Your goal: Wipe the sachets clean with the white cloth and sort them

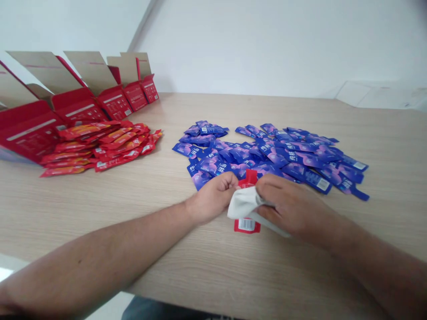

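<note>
In front of me is a red sachet (247,225) with a white barcode label at its lower end. My left hand (215,195) is closed at the sachet's left edge, its fingers pinching it near the top. My right hand (290,204) grips a white cloth or tissue (243,203), which lies across the middle of the sachet and hides much of it. Just beyond both hands spreads a loose pile of blue-purple sachets (240,155) with pink shapes and white lettering.
To the left lies a heap of red and orange sachets (113,142). Behind it stands a row of red cardboard boxes (115,102) with raised flaps. A white flat object (376,95) rests at the far right by the wall. The wooden table (173,266) ends close to my lap.
</note>
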Demonstrator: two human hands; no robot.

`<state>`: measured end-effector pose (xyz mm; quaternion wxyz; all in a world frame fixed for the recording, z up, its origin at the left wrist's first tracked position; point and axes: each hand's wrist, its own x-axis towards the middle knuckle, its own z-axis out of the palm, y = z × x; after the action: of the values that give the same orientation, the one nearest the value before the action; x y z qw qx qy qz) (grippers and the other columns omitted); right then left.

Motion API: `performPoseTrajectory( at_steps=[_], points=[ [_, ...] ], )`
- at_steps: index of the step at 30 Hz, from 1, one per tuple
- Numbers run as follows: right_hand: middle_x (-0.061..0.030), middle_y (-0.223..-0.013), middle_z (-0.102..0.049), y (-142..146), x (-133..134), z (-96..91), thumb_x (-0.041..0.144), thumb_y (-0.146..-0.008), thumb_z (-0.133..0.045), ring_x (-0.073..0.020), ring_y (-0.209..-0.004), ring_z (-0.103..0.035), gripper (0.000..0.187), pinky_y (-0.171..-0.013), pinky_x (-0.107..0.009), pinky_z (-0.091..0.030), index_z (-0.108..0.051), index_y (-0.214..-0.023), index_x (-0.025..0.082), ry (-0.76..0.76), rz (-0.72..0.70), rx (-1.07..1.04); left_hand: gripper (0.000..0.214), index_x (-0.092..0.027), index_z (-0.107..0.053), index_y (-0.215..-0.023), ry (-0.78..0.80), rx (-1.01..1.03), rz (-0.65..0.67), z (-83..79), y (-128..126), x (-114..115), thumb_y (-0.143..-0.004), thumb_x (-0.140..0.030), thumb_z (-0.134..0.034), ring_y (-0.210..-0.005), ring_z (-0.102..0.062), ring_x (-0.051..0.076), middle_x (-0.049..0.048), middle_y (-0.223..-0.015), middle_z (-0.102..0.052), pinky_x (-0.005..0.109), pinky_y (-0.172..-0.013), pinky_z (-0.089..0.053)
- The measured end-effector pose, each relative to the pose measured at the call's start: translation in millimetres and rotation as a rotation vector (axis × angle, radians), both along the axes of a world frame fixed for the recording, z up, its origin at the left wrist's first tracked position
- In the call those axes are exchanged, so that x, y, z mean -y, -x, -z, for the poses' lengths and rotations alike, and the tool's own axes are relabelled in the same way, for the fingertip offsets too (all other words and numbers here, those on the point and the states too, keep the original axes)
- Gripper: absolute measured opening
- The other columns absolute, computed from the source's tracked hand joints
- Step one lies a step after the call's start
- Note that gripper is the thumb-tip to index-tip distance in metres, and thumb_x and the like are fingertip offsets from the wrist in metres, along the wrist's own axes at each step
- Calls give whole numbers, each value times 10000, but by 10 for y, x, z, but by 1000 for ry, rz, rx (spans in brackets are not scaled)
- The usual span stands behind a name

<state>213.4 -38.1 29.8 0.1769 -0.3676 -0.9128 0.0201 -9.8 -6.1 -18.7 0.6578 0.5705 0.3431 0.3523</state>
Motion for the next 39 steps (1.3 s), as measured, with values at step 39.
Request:
performPoseTrajectory(
  at_steps=[39],
  points=[
    [-56, -902, -598, -79, -75, 18, 290, -968, -602, -217, -814, -604, 146, -712, -340, -467, -556, -855, 210, -75, 19, 3, 150, -192, -481, -861, -20, -32, -2, -55, -40, 29, -923, -251, -604, -485, -500, 67, -59, -634, -537, 168, -464, -401]
  ],
)
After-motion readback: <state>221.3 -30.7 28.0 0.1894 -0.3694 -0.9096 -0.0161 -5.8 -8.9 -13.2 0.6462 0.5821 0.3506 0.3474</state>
